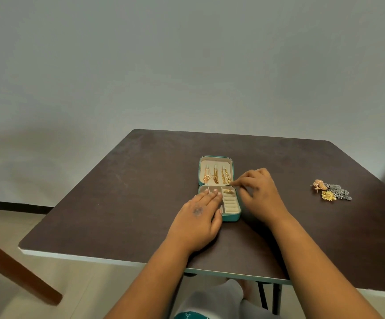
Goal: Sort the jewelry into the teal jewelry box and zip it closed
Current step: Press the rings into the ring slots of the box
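Note:
The teal jewelry box (231, 217) lies open in the middle of the dark table (140, 203), its lid (215, 158) flat toward the wall. Three gold chains (216, 177) hang in the lid. A gold piece (228, 191) sits in the base's upper right compartment, above the cream ring rolls (230, 203). My left hand (199, 217) rests flat on the left half of the base, fingers straight. My right hand (259, 194) hovers at the box's right edge, its fingertips pointing at the hinge corner; it holds nothing that I can see.
A small heap of loose jewelry lies at the table's right: a pink shell piece (319, 184), a gold flower (328, 195) and silver-grey pieces (339, 192). A brown wooden chair part (14, 263) stands at lower left. The wall is close behind the table.

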